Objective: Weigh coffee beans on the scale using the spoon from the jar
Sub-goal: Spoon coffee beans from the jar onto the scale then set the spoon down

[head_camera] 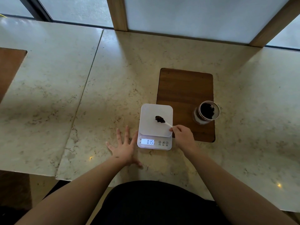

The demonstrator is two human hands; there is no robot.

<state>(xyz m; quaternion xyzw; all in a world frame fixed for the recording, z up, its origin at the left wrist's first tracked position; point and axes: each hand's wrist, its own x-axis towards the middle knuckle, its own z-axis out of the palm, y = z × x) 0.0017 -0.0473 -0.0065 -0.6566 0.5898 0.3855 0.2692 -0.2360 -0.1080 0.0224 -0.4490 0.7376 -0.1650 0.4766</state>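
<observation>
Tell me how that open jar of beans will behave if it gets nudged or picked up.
The jar looks like clear glass, so probably rigid, smooth and breakable if dropped. It stands upright on the wooden board near its corner; a firm sideways nudge might tip it. It has no lid on, so tipping would likely spill the beans.
</observation>
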